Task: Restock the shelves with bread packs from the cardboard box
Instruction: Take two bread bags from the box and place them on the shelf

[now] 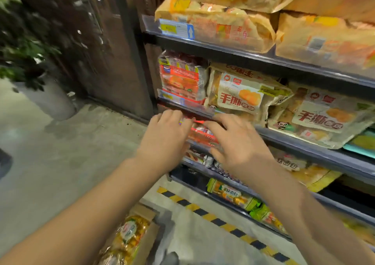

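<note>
Both my hands reach to a red bread pack at the left end of a lower shelf, under the shelf rail. My left hand covers its left side and my right hand presses on its right side, fingers spread; the hands hide most of the pack. Below my left forearm the cardboard box stands on the floor with a yellow bread pack in it. On the shelf above stand a red pack and beige packs.
Large orange bags fill the top shelf. Lower shelves hold green and yellow packs. Yellow-black tape runs on the floor along the shelf base. A potted plant and a dark wooden wall stand at the left.
</note>
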A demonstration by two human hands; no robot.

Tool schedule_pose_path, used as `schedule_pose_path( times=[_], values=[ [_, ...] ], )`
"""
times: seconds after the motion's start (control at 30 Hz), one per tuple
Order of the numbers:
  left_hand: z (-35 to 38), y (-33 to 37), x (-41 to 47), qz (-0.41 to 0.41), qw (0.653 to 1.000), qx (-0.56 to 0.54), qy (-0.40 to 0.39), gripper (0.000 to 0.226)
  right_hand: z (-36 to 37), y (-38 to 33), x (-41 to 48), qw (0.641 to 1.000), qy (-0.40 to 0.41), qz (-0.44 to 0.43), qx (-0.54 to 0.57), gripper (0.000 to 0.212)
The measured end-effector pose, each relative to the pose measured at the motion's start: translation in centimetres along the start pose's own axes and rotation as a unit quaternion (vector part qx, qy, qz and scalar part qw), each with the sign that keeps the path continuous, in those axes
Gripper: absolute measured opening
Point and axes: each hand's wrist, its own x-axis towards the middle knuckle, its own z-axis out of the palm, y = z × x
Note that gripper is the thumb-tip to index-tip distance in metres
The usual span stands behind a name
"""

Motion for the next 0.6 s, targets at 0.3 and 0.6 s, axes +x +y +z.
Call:
schedule_pose_path(
  times=[0.3,0.6],
  values=[
    [4.5,-2.7,-19.3,-0.267,0.956,-0.034,-0.112,0.056,4.5,-12.4,-2.4,0.974,-0.060,-0.213,0.048,0.057],
    [9.2,-7.0,-36.4,-0.465,0.864,-0.108,-0.162,0.056,9.8,-27.0,-3.7,0.919,-0.186,-0.343,0.054,0.055]
  ],
)
